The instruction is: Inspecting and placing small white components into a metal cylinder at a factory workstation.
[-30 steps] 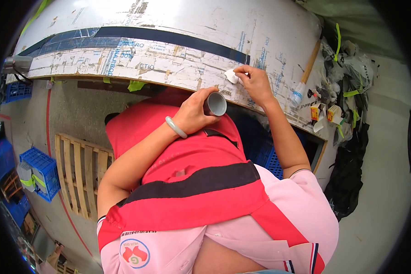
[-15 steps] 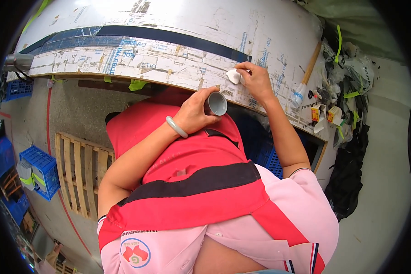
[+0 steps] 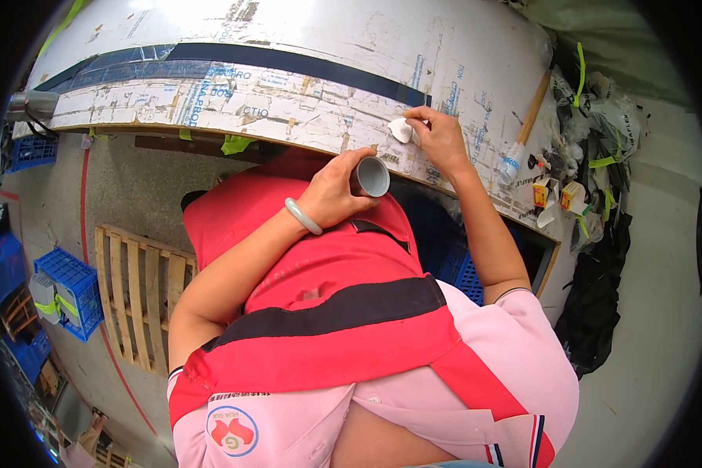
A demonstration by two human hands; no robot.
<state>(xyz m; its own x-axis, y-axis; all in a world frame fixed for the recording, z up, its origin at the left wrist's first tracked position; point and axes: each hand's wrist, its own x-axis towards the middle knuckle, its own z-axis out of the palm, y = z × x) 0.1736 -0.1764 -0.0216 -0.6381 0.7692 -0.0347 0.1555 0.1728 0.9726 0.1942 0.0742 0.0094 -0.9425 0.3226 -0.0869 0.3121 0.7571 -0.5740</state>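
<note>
Along the near edge of the workbench [image 3: 351, 35], one wrapped grip and one fine pinch

Just in front of the red apron [image 3: 242, 203], I see the left hand [image 3: 331, 189] curled around a grey cylinder [image 3: 374, 178], its open end turned up toward my camera. I read that round hold as steadying the piece while its mouth stays uncovered; whether it is a cup or a length of pipe, I cannot tell from here. Over the bench, the right hand [image 3: 442, 142] is narrowed to a pinch on a white wad [image 3: 400, 130]. Cloth or paper, I can't say, nor whether its underside meets the surface. Fingertips probably suffice for something that looks so light. The wad is just beyond the cylinder and apart from it, so both are, I judge, comfortably close to the body. Farther right, a wooden-handled tool [image 3: 534, 109] lies near some yellow-and-white boxes [image 3: 572, 196], perhaps put there to give the hands room.
</note>
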